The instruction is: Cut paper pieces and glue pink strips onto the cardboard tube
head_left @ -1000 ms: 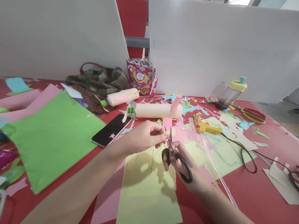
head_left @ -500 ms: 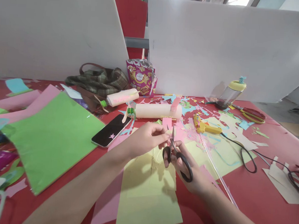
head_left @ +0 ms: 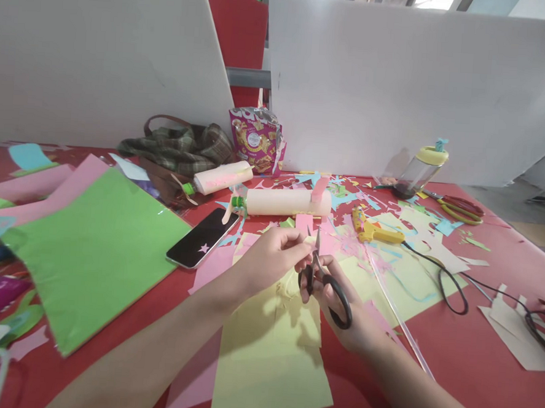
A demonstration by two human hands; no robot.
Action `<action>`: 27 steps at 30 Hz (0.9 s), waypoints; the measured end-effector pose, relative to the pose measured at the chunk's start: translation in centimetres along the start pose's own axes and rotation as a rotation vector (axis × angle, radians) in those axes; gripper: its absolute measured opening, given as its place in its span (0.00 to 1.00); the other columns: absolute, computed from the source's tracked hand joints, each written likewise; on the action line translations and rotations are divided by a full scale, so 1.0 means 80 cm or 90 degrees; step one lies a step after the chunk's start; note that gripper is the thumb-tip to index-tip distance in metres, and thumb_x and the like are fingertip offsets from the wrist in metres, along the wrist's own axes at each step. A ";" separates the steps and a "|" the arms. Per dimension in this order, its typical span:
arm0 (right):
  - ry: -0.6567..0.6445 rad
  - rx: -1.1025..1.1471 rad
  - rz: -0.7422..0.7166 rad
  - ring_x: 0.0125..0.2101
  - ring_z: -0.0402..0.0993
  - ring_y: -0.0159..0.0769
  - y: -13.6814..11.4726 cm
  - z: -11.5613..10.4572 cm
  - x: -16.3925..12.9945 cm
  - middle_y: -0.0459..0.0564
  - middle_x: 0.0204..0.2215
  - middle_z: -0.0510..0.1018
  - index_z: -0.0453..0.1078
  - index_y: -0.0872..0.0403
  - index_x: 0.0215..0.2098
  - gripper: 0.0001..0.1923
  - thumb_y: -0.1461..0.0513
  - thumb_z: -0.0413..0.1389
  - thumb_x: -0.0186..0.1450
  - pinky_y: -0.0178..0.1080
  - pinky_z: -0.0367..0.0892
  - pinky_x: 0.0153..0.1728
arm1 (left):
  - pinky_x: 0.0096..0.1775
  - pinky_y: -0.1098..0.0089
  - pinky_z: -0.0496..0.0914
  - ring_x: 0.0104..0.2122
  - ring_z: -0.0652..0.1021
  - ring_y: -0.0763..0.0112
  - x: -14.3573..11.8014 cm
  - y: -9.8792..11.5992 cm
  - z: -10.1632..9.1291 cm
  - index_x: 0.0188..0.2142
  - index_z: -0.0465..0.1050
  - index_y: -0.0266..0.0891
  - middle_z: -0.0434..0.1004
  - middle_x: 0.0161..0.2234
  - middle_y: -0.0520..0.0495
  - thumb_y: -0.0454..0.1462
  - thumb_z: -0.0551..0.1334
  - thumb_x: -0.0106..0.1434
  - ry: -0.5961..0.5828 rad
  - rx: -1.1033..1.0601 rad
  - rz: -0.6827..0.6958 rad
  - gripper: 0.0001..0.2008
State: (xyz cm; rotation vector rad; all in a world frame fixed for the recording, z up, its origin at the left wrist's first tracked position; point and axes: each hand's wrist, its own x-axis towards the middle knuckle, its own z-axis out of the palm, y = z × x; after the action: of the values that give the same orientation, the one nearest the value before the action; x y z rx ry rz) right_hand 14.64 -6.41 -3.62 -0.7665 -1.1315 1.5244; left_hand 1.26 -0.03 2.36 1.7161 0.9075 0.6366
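Black scissors point(head_left: 325, 285) gripped in right hand point(head_left: 344, 307), just nearer than cardboard tube point(head_left: 287, 202). Left hand point(head_left: 272, 256) fingers pinched on small pink paper scrap point(head_left: 308, 232) at blades, above yellow sheet point(head_left: 268, 345).

Head camera looks down, close over table point(head_left: 474, 376).

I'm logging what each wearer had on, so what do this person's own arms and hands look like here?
Both forearms are bare as far as the picture shows: no sleeve or cuff in view. The left hand and the right hand wear no gloves, and no ring, watch, bracelet or marking can be seen on either. The fingernails are too small to judge.
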 end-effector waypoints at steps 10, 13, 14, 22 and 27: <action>0.003 0.017 -0.004 0.28 0.60 0.30 -0.002 0.001 0.001 0.45 0.28 0.62 0.52 0.50 0.34 0.13 0.53 0.50 0.58 0.35 0.55 0.33 | 0.23 0.76 0.61 0.18 0.67 0.79 -0.001 0.004 0.008 0.17 0.56 0.37 0.59 0.16 0.56 0.37 0.50 0.56 0.032 -0.005 -0.010 0.13; 0.010 0.017 0.000 0.27 0.60 0.30 -0.001 0.001 0.000 0.45 0.28 0.62 0.53 0.50 0.34 0.12 0.53 0.50 0.58 0.35 0.55 0.32 | 0.23 0.76 0.61 0.18 0.67 0.79 -0.002 0.003 0.010 0.18 0.56 0.37 0.60 0.16 0.57 0.37 0.50 0.57 0.031 -0.026 -0.009 0.13; 0.013 0.017 0.001 0.27 0.60 0.30 -0.002 0.001 0.000 0.45 0.28 0.61 0.53 0.50 0.34 0.12 0.53 0.50 0.58 0.35 0.55 0.32 | 0.22 0.77 0.62 0.18 0.67 0.80 -0.002 0.002 0.011 0.18 0.56 0.37 0.60 0.16 0.57 0.37 0.50 0.57 0.030 -0.037 -0.010 0.13; 0.032 0.013 0.007 0.27 0.61 0.31 -0.003 0.003 0.001 0.44 0.27 0.61 0.52 0.49 0.33 0.14 0.53 0.51 0.57 0.35 0.56 0.31 | 0.19 0.78 0.62 0.15 0.67 0.80 -0.003 -0.005 0.022 0.18 0.56 0.37 0.59 0.15 0.56 0.38 0.50 0.58 0.071 -0.102 -0.004 0.13; 0.032 0.016 -0.004 0.27 0.61 0.31 -0.001 0.001 0.000 0.44 0.27 0.62 0.53 0.49 0.33 0.12 0.53 0.51 0.57 0.36 0.56 0.33 | 0.16 0.77 0.62 0.13 0.66 0.80 -0.001 -0.012 0.027 0.19 0.55 0.37 0.60 0.14 0.57 0.38 0.50 0.58 0.063 -0.170 -0.004 0.13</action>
State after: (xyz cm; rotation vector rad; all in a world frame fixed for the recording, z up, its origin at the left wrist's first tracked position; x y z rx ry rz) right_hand 14.58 -6.41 -3.49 -0.7800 -1.0755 1.5037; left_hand 2.68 -1.13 0.79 1.4537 0.8536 0.8071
